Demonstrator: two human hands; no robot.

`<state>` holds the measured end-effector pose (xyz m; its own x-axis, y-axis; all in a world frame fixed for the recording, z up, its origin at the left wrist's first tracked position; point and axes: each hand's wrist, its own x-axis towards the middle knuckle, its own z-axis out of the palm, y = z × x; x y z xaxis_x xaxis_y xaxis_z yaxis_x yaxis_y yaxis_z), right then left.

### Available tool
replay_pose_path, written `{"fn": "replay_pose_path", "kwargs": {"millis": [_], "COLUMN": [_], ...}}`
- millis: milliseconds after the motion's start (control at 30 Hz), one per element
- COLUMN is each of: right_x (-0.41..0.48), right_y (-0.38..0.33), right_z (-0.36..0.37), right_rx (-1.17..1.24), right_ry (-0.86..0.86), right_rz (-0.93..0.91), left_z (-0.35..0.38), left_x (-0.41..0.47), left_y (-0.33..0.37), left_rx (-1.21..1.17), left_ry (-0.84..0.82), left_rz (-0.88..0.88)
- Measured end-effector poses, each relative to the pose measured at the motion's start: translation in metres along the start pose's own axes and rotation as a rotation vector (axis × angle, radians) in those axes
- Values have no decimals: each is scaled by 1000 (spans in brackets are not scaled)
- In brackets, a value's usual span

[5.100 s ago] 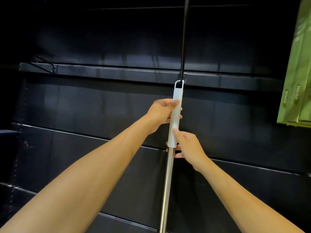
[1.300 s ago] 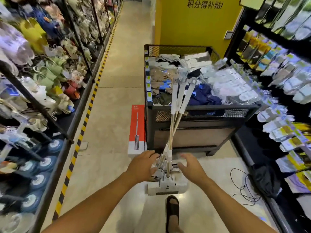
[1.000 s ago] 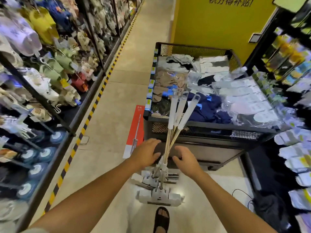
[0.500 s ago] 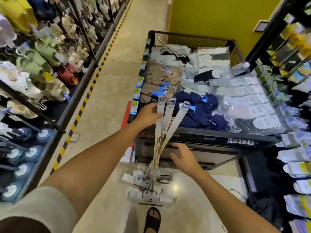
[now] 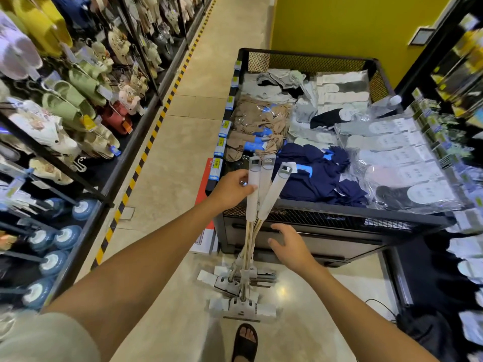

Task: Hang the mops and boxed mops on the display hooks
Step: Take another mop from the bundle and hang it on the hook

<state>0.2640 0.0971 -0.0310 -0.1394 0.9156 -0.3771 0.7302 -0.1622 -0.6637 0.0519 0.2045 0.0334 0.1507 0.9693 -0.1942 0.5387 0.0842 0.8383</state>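
Three mops stand on the floor, leaning against a black wire bin (image 5: 326, 215); their white grips (image 5: 264, 189) fan out at the top and their white heads (image 5: 240, 308) rest on the tiles. My left hand (image 5: 231, 188) grips the leftmost mop's white handle (image 5: 253, 189) near its top. My right hand (image 5: 290, 246) hovers open to the right of the metal poles (image 5: 249, 239), touching nothing. A red-and-white boxed mop (image 5: 206, 228) stands against the bin's left side, partly hidden by my left arm. No display hooks for mops show in this view.
The bin holds several packs of socks (image 5: 313, 142). Slipper racks (image 5: 65, 113) line the left of the aisle behind a yellow-black floor stripe (image 5: 146, 150). Sock shelves (image 5: 465, 178) stand at the right. My sandalled foot (image 5: 245, 340) is below the mop heads. A black cable (image 5: 381, 307) lies at right.
I have turned from the dark hook wall, where a mop hung, to the aisle. My left hand rose from the mop bases and closed on the leftmost handle; the right hand stays open.
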Motion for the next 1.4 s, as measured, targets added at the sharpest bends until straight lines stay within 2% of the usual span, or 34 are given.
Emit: {"fn": "replay_pose_path", "kwargs": {"millis": [267,567,700,833,967,1200,1400], "right_x": [-5,-13,-16,-10,20,47,48], "right_y": [-5,-12,-13,-22,-48,-47,-33], "right_z": [9,15,19,18,11,5,2], "right_rx": [-7,-12,-11,83,275,255,286], "right_ry": [8,16,10,33,145,141,102], "right_rz": [-6,-31,-17,-36,44,58,85], "left_z": [1,2,0,-6,-18,-22,-23], "left_x": [-20,-44,-48,-47,-35,-24,-22], "left_y": [0,0,-9,-21,-21,-36,-29], "left_rx": [-43,29,-7,-139,-239,-270,-252], "left_ry": [-3,25,48,35,30,77,19], "left_rz": [-1,59,11,-71,-124,-143,-101]}}
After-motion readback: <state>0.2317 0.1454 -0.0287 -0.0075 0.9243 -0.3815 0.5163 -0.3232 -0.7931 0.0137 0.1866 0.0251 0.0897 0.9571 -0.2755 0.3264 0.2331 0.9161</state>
